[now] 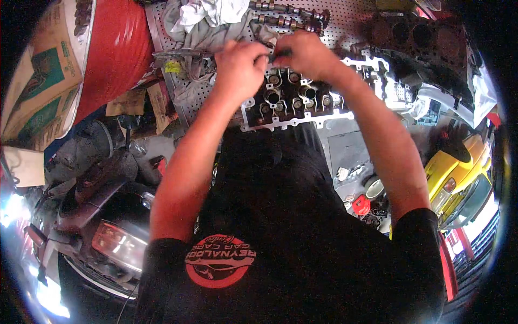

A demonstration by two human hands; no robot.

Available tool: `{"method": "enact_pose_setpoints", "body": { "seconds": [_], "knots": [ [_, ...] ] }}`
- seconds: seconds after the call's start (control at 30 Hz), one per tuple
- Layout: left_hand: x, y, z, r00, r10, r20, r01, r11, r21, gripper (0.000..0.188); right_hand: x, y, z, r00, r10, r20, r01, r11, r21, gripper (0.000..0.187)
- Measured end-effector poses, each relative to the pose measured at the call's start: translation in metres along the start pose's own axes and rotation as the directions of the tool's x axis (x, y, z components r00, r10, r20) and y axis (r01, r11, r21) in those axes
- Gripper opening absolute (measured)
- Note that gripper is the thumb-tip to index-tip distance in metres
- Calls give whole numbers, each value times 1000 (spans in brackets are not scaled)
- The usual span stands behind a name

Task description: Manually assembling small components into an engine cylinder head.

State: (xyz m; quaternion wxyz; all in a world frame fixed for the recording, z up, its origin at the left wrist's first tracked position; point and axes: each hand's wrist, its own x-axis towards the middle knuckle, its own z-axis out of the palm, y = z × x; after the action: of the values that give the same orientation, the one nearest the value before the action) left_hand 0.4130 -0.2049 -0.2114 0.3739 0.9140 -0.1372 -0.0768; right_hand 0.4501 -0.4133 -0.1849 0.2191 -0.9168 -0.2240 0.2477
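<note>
Perf. bench [350, 21]: L+R fingers [257, 57] at dark pc. [284, 53] by cyl. head [290, 110].

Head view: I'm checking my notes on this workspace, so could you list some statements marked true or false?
1. The bare left hand and bare right hand are close together. True.
2. The lobed metal camshafts lie on the floor. False: they lie on the perforated metal surface, beyond the hands.
3. The bare right forearm crosses over the silver-rimmed metal engine part. True.
4. The glossy yellow vehicle is at the picture's left. False: it is at the right.
</note>
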Motion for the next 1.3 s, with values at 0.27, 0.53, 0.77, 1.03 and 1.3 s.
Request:
{"method": "enact_pose_setpoints", "body": {
  "seconds": [0.27,0.53,0.77,1.03,1.3],
  "knots": [
    [-34,-6,43,997,73,15,-74,942,328,26,-25,3,66,990,29,-140,-49,988,-147,27],
    [-36,-14,44,994,-9,106,-31,929,370,17,-22,4,62,993,-63,-97,44,981,-187,20],
    [-37,-23,58,981,187,-50,-160,931,329,20,-21,9,72,973,-141,-184,84,954,-287,18],
    [-14,5,32,887,331,-321,-171,883,437,22,-26,7,74,846,-124,-519,48,986,-157,20],
    [-31,-14,12,984,166,-68,-143,956,257,22,-15,5,47,987,-29,-157,13,995,-101,22]
  ]
}}
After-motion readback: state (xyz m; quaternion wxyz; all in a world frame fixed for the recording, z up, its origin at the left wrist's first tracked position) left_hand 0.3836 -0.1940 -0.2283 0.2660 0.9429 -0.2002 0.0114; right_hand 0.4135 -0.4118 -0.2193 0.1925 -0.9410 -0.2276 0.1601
